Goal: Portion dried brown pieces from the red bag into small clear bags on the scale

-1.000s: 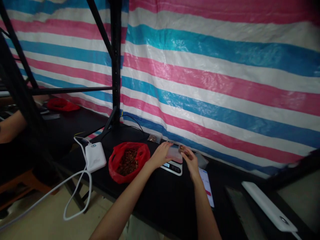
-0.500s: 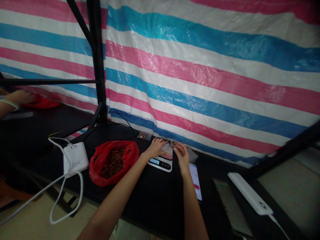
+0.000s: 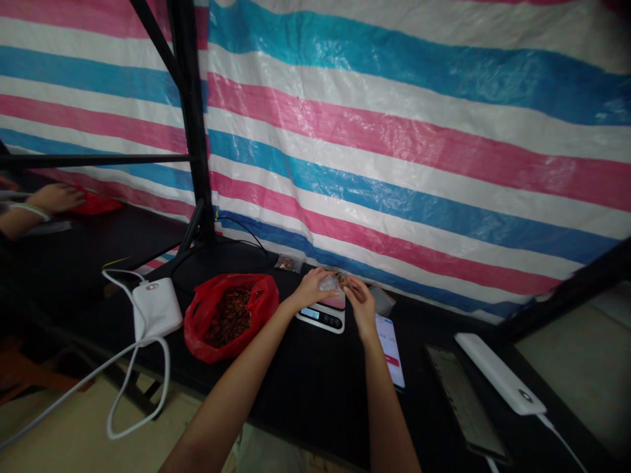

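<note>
Over the white digital scale (image 3: pixel 320 318), my left hand (image 3: pixel 313 289) closes its fingers on a small clear plastic bag (image 3: pixel 328 283). My right hand (image 3: pixel 362 303) pinches at the right end of that bag, where small brown pieces (image 3: pixel 342 280) show; fingers partly hide them. The scale's display is lit, and its pinkish top lies under the bag. To the left of my forearm stands an open red plastic bag (image 3: pixel 197 332) full of dark brown pieces (image 3: pixel 229 318).
A lit phone (image 3: pixel 390 351) lies right of the scale, a clear bag (image 3: pixel 382 300) behind it. Farther right are a dark phone (image 3: pixel 463 401) and a white power bank (image 3: pixel 500 374). Another white power bank (image 3: pixel 156 309) with cable is left. Another person's hand (image 3: pixel 56 197) is far left.
My left hand has gathered the plastic bag up from lying flatter on the scale. My right fingers stay at its end. The view has shifted slightly; the other person's hand moved right.
</note>
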Tool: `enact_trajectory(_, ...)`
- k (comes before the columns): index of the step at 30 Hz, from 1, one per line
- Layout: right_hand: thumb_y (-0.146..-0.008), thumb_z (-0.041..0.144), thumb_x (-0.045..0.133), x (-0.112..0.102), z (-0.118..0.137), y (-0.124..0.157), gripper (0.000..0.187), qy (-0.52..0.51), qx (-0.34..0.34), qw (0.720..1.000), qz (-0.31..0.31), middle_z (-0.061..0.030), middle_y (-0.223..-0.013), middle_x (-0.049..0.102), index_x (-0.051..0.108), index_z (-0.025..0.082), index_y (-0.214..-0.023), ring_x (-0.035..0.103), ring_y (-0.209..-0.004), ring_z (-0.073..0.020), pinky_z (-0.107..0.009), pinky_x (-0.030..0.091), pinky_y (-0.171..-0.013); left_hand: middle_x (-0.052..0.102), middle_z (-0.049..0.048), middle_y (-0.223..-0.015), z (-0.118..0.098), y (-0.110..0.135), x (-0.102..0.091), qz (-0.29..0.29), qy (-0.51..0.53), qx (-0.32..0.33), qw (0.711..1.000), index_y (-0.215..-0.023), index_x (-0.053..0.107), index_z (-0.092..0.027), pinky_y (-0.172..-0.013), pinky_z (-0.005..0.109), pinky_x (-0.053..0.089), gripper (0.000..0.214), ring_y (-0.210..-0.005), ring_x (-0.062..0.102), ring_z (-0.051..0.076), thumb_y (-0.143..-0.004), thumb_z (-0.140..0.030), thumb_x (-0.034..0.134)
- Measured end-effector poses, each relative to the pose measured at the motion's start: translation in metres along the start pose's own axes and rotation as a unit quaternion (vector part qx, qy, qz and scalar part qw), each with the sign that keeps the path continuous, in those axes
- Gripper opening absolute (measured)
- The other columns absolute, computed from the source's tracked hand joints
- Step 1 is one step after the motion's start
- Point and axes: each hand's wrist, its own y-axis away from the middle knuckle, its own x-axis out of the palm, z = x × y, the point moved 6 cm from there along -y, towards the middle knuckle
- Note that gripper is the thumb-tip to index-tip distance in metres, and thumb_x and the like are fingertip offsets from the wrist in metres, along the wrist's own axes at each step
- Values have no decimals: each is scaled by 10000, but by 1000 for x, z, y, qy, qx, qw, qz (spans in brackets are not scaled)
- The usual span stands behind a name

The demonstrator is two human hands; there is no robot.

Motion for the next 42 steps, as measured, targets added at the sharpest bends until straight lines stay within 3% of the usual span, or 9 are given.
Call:
enact_trajectory(6, -595, 310, 722, 3, 5, 1, 366, -7, -12, 1000, -6, -38, -924, 633, 559, 207, -907, 607, -867, -184, -353, 487, -796, 603, 87, -1017, -7, -1, 2, 1, 156, 8, 988, -1110, 577, -142, -852, 311, 427, 561, -946, 557, 195, -637, -416, 702)
enact_trajectory(13, -725, 339, 626, 11, 26, 7, 317, 25, -93, 995, 34, -85, -1147, 567, 630, 212, -1016, 504, -1093, -219, -396, 423, -922, 636, 79, -974, -8, -1, 3, 19, 239, -13, 971, -1083, 609, -130, -813, 304, 433, 568, -886, 572, 195, -581, -356, 750)
enact_trajectory(20, -765, 348, 581, 19, 36, 14, 341, 32, -118, 992, 31, -84, -1191, 553, 600, 227, -1082, 487, -1126, -221, -392, 411, -928, 637, 77, -989, -12, 1, 0, 46, 284, -30, 957, -1108, 588, -118, -807, 295, 434, 581, -886, 570, 191, -586, -316, 747)
enact_trajectory(24, -753, 359, 586, 16, 36, 14, 335, 38, -121, 992, 0, -89, -1177, 553, 603, 212, -1053, 497, -1107, -217, -377, 422, -910, 632, 82, -993, -10, 1, -2, 28, 247, -17, 968, -1066, 606, -113, -818, 300, 431, 546, -898, 569, 197, -580, -316, 751)
enact_trajectory(28, -718, 361, 616, 2, 27, 9, 362, 16, -96, 993, -71, -99, -1125, 575, 567, 188, -1032, 547, -1029, -207, -376, 433, -889, 629, 87, -1015, -8, -6, -3, 5, 158, 23, 987, -1026, 621, -129, -844, 302, 423, 523, -923, 569, 203, -567, -339, 758)
enact_trajectory(33, -674, 392, 649, -14, 14, 3, 392, -8, -56, 989, -139, -95, -1038, 612, 507, 185, -976, 595, -945, -208, -396, 447, -867, 622, 82, -1065, -8, -25, 14, 58, 19, 26, 998, -1079, 599, -175, -917, 349, 384, 550, -1004, 548, 232, -582, -363, 742)
enact_trajectory(37, -640, 402, 673, -21, 5, 1, 387, -41, -43, 983, -171, -95, -1042, 612, 486, 189, -904, 587, -975, -220, -448, 422, -908, 494, 129, -1255, -14, -28, 23, 82, -66, 9, 994, -1260, 442, -206, -1012, 490, 253, 823, -1189, 414, 296, -530, -408, 764)
enact_trajectory(39, -665, 394, 654, -20, 3, 0, 350, -40, -50, 984, -163, -97, -1047, 609, 483, 192, -896, 580, -990, -222, -468, 407, -919, 407, 147, -1332, -23, -19, 15, 64, -61, 7, 996, -1326, 342, -217, -1032, 542, 180, 886, -1250, 339, 302, -566, -451, 733)
enact_trajectory(42, -716, 382, 613, -15, 4, 1, 346, -28, -65, 989, -130, -101, -1072, 596, 488, 195, -980, 573, -1006, -220, -463, 404, -917, 394, 117, -1347, -49, 13, -21, 7, -24, 13, 1000, -1305, 372, -245, -1061, 522, 148, 634, -1265, 330, 252, -745, -456, 580)
